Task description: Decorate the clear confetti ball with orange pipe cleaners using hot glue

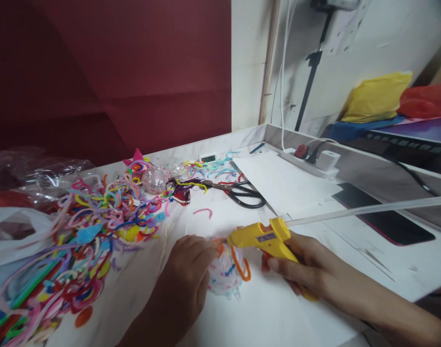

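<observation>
My right hand point(303, 267) is closed around the handle of a yellow hot glue gun point(260, 236), with a long clear glue stick point(365, 209) out of its back. The nozzle meets the top of a clear, colour-speckled ball point(224, 272). A bent orange pipe cleaner point(245, 270) hangs over the ball's right side. Curled fingers of my left hand point(188, 270) grip the ball from the left, near more orange at its top. That hand hides part of the ball, which rests over white paper point(267, 313).
Many coloured pipe cleaners point(115, 212) are heaped at left beside plastic bags point(14, 236). Behind the ball lie black-handled scissors point(245, 195) and another clear ball point(155, 180). A phone point(386, 217) and a power strip point(310, 164) with cables are at right.
</observation>
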A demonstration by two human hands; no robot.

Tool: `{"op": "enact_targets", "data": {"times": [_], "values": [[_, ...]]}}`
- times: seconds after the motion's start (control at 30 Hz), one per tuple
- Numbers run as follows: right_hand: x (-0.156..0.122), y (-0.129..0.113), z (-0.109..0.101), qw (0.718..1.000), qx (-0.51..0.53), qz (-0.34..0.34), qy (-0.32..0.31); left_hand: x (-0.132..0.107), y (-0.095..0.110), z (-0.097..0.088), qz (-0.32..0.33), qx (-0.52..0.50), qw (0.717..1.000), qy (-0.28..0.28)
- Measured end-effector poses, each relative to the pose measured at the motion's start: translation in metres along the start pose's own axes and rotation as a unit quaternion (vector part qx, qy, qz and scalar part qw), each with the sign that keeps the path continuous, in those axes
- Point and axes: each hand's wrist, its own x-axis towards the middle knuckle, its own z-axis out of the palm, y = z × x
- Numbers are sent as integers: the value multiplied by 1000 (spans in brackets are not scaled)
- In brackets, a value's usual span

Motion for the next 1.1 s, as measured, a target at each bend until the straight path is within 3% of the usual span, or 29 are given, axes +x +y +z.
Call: {"op": "enact_targets", "data": {"times": [0.2,0.43,0.63,0.87,1.0,1.1], "values": [[-7,2,-5,1000,-8,4,-1,-2,0,1,1,9,1000,3],[-2,8,-11,994,87,19,56,-1,0,1,0,1,1000,4],[7,13,-38,983,155,-9,96,-5,-2,5,2,3,1000,17],[35,15,-81,990,95,-9,104,-6,-5,6,11,14,999,36],[46,12,-89,998,-15,-14,58,-4,-5,5,22,18,999,41],[51,14,-94,995,-76,-7,70,-3,-5,4,23,16,999,41]]}}
